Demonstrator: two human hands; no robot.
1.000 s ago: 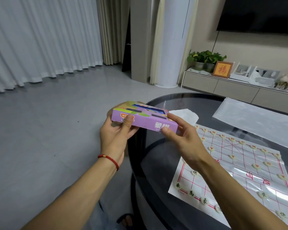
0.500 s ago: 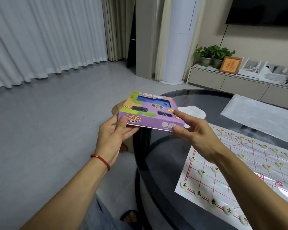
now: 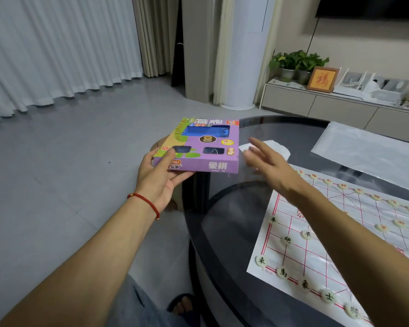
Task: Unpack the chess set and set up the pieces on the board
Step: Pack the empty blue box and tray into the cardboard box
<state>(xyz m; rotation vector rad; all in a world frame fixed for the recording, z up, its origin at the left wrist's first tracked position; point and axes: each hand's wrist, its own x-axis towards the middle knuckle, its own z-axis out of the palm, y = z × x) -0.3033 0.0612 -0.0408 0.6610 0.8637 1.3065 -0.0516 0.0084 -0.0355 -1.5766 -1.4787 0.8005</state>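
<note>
The left hand (image 3: 159, 178) grips the purple box (image 3: 200, 147) over the grey floor (image 3: 64, 166), beside the dark glass table (image 3: 236, 208). The right hand (image 3: 267, 161), fingers spread, holds nothing; the board (image 3: 316, 253) with pieces (image 3: 282, 272) lies below it. White curtains (image 3: 57, 50) hang beyond.

A home living room: floor-length white curtains (image 3: 57, 50) hang left of a low media cabinet (image 3: 328, 107), which carries potted plants (image 3: 295, 61) and a framed picture (image 3: 322, 79), beneath a wall-mounted television (image 3: 368, 7).
</note>
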